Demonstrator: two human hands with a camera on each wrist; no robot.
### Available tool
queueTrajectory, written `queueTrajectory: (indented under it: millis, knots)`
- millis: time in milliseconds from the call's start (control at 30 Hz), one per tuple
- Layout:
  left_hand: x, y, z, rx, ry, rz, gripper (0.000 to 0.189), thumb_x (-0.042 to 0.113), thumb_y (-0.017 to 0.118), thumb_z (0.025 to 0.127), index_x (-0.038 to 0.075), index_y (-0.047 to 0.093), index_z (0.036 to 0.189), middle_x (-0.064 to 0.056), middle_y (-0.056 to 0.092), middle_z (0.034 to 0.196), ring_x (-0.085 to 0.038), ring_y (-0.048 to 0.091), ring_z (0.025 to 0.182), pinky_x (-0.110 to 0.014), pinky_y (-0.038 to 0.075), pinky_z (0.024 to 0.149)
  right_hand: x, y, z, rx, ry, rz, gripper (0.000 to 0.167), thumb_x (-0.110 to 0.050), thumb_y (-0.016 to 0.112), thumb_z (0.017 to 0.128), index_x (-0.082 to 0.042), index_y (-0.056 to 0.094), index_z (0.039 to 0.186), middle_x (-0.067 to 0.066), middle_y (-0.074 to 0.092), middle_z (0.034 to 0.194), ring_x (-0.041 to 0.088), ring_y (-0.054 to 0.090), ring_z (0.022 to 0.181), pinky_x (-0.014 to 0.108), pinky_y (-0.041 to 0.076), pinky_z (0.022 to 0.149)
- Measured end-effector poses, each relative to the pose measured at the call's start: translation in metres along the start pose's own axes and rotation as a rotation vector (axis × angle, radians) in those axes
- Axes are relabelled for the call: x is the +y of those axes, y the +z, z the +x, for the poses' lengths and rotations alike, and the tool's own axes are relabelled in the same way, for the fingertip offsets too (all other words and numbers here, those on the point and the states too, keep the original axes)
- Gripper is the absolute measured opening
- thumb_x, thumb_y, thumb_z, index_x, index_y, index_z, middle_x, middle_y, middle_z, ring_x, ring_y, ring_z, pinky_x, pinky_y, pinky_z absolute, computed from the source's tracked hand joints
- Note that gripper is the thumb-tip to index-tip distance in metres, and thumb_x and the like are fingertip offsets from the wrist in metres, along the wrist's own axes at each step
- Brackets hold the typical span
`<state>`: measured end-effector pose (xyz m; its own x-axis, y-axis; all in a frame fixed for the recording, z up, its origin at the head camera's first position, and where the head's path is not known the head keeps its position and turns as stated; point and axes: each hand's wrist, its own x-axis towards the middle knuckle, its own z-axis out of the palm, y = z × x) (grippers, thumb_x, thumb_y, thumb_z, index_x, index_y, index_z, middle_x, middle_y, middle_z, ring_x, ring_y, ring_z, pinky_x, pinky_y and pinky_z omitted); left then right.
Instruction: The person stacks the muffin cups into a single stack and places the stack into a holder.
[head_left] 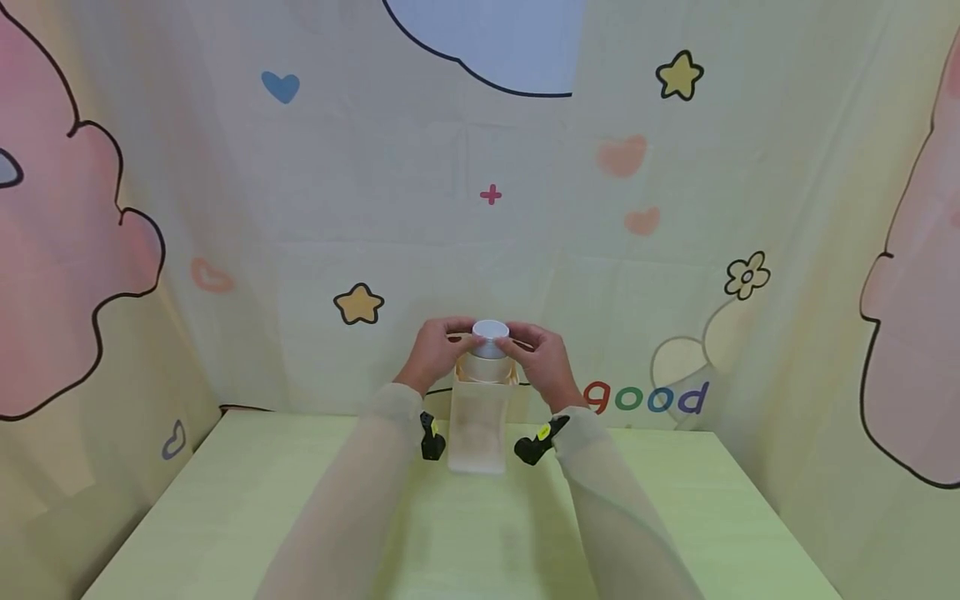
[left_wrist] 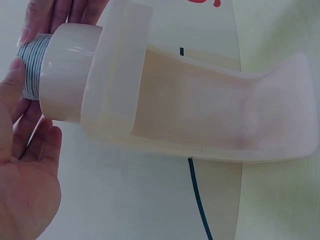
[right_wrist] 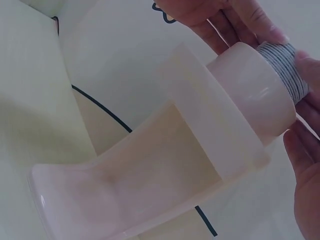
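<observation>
On the table against the backdrop stands a tall, pale pink plastic stand (head_left: 477, 425) with a curved foot and a boxy collar (left_wrist: 117, 70). A short, smooth pale cylinder (left_wrist: 70, 72) rises from the collar. At its top is a ribbed grey-white round stack (right_wrist: 285, 70), flat and white on top in the head view; its exact kind is unclear. My left hand (head_left: 440, 354) grips the stack from the left, thumb on its front and fingers behind. From the right, my right hand (head_left: 546, 358) holds it likewise. Some fingertips are hidden behind the stack and cylinder.
The pale yellow-green table (head_left: 465, 533) extends toward me and to both sides. Close behind the stand hangs a printed cloth backdrop (head_left: 420, 192) with stars and hearts. Black wrist devices (head_left: 532, 450) sit near the stand on either side.
</observation>
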<state>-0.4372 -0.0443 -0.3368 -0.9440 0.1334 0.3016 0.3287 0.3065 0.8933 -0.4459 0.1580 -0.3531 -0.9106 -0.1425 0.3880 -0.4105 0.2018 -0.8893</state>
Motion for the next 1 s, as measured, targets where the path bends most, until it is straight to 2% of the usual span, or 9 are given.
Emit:
queueTrajectory:
  millis: [200,433,600,1000]
  knots:
    - [-0.0038,0.0000,0.0018,-0.005,-0.024,0.051,0.037,0.025,0.075,0.095,0.013,0.071,0.129,-0.007,0.067,0.136,-0.031,0.058,0.128,-0.046,0.053,0.108,0.0039,0.0020,-0.0004,-0.009,-0.007,-0.024,0.041,-0.032,0.078,0.092,-0.011,0.072,0.127,0.009,0.068,0.135,0.028,0.064,0.128,0.044,0.052,0.109]
    - [-0.0043,0.0012,0.0022,-0.018,-0.009,0.106,0.038,0.023,0.076,0.093,0.012,0.071,0.129,-0.008,0.069,0.133,-0.029,0.062,0.120,-0.043,0.057,0.102,0.0053,0.0021,-0.0031,-0.004,0.005,-0.055,0.040,-0.029,0.078,0.092,-0.010,0.072,0.127,0.011,0.068,0.134,0.030,0.065,0.126,0.044,0.053,0.106]
    - [-0.0044,0.0021,0.0018,-0.012,-0.015,0.107,0.040,0.025,0.076,0.093,0.011,0.070,0.131,-0.008,0.068,0.133,-0.029,0.062,0.118,-0.042,0.058,0.101,0.0055,0.0015,-0.0031,-0.018,0.013,-0.062,0.043,-0.029,0.079,0.092,-0.009,0.070,0.129,0.013,0.066,0.137,0.032,0.065,0.126,0.045,0.053,0.106]
    - [-0.0036,0.0047,0.0016,-0.007,0.044,0.199,0.035,0.024,0.075,0.095,0.008,0.072,0.126,-0.011,0.067,0.129,-0.030,0.058,0.118,-0.044,0.054,0.104,0.0040,0.0024,-0.0050,-0.018,0.033,-0.090,0.043,-0.031,0.078,0.093,-0.009,0.070,0.129,0.014,0.064,0.139,0.035,0.066,0.125,0.047,0.054,0.104]
